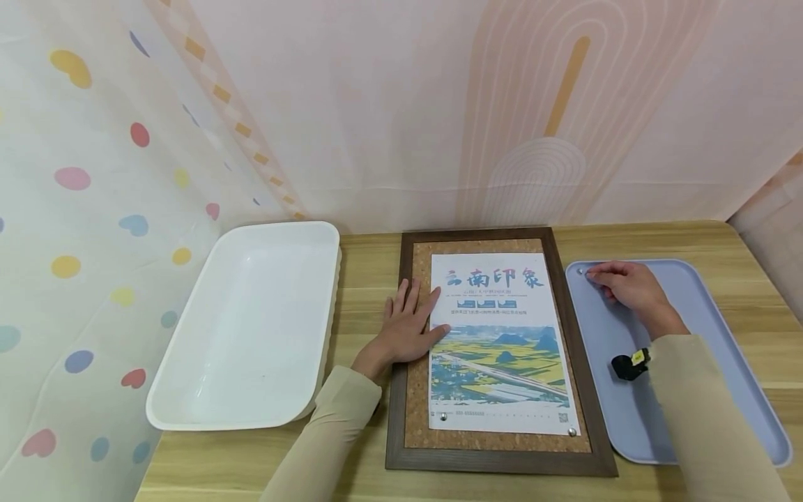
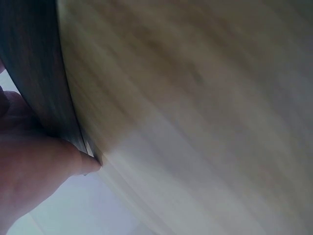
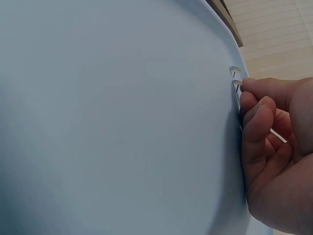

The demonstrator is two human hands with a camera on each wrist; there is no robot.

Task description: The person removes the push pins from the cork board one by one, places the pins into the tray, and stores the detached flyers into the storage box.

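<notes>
A poster (image 1: 502, 300) with Chinese lettering and a landscape lies on a cork board (image 1: 420, 439) in a dark wooden frame (image 1: 502, 463). Two silver thumbtacks sit in its lower corners, one at the left (image 1: 443, 416), the other at the right (image 1: 572, 432). My left hand (image 1: 410, 331) rests with spread fingers across the board's left side, thumb and index finger reaching over the paper's edge. At the upper left corner of the blue tray (image 1: 680, 279), my right hand (image 1: 630, 289) pinches a thumbtack (image 3: 237, 82) at its fingertips. Right beside it is another thumbtack (image 3: 234, 70).
To the left stands a white plastic basin (image 1: 251, 328). Everything rests on a wood-grain table (image 1: 360, 279), with a patterned cloth backdrop (image 1: 389, 125) behind it. A black wrist camera (image 1: 629, 365) on the right arm hangs over the tray.
</notes>
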